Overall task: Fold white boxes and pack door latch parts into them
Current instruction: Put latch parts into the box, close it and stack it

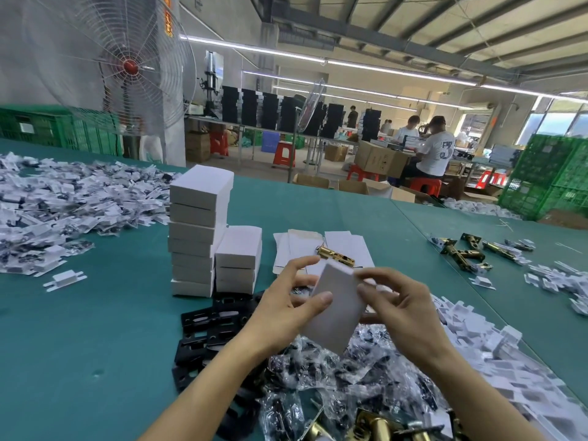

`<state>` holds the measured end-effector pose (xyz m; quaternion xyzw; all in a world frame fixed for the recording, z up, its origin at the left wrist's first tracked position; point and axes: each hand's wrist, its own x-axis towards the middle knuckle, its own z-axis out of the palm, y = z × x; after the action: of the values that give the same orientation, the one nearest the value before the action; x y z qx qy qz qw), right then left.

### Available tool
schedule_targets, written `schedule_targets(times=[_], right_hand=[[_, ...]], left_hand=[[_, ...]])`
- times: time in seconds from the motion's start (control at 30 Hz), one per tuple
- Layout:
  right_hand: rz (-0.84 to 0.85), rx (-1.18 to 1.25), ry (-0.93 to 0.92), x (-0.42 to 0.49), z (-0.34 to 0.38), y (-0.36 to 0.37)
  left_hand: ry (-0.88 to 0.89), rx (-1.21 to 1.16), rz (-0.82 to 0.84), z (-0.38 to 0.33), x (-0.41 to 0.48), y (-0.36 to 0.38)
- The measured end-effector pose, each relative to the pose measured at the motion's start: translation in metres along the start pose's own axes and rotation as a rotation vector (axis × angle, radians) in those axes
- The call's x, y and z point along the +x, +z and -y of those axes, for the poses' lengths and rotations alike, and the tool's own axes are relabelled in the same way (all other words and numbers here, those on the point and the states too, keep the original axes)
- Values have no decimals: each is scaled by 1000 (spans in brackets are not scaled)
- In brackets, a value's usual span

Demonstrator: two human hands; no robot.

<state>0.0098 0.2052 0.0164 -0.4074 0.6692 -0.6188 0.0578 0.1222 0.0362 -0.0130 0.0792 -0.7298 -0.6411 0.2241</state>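
Both the left hand (286,300) and right hand (401,302) grip the white box (336,311) between them, whose far end likely needs pressing square and flush.

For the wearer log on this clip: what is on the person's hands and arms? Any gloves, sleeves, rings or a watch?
Nothing worn shows. The left hand and right hand are ungloved, with no rings visible, and the nails in view look short and unpainted. The left forearm and right forearm are bare down to the picture's edge: no sleeve, watch or wristband.
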Motion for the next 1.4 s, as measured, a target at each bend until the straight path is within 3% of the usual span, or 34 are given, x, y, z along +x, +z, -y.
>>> schedule_targets(times=[0.1,0.17,0.23,0.33,0.4,0.53,0.63,0.77,0.87,1.1,1.2,1.4], right_hand=[[-163,256,109,11,10,2],[-210,347,180,18,12,10],[-236,409,252,21,11,23],[-245,449,319,22,9,41],[-255,443,330,24,9,46],[-221,385,350,41,15,47],[-110,395,336,60,23,50],[-23,178,345,69,12,57],[24,199,476,60,-9,53],[-82,111,577,57,-54,21],[-102,-3,548,65,-62,17],[-85,-463,358,82,-70,14]], left_hand=[[-128,-77,4,-9,-3,0],[-147,-208,-71,-15,-3,7],[-109,-193,-180,-16,-3,15],[-35,-102,-328,-11,-1,22],[-52,-123,-342,-8,-1,21],[-182,-279,-283,-10,3,12],[-205,-457,-355,-15,19,3],[-239,-596,-631,-24,52,-11],[-225,-670,-769,-22,66,-17],[-144,-688,-960,-6,72,-14],[-166,-673,-1032,3,69,-12],[-246,-755,-1116,6,76,-19]])
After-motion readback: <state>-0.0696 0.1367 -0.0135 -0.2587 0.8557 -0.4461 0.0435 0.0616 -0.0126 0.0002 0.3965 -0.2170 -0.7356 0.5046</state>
